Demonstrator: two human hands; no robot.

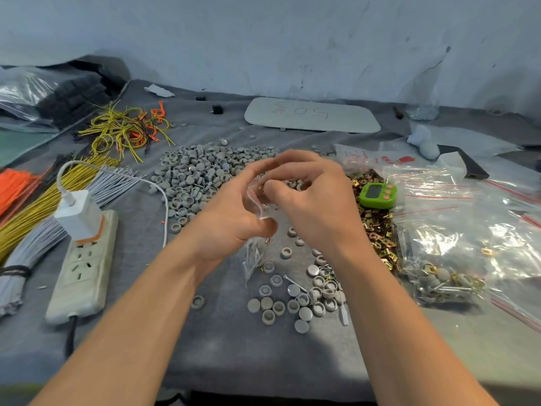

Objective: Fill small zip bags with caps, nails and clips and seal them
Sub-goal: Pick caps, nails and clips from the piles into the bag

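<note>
A small zip bag [254, 230] is being held above the middle of the table [228, 347], its mouth pinched by the left hand [234, 212] while a brass clip is being fed in by the closed fingertips of the right hand [307, 194]. Nails are already showing through its clear lower end; sealing is judged as yet to come. Filled bags [439, 276] are lying at the near right, and large heaps of grey caps [199, 171] and clips [377, 227] are being left unpacked
</note>
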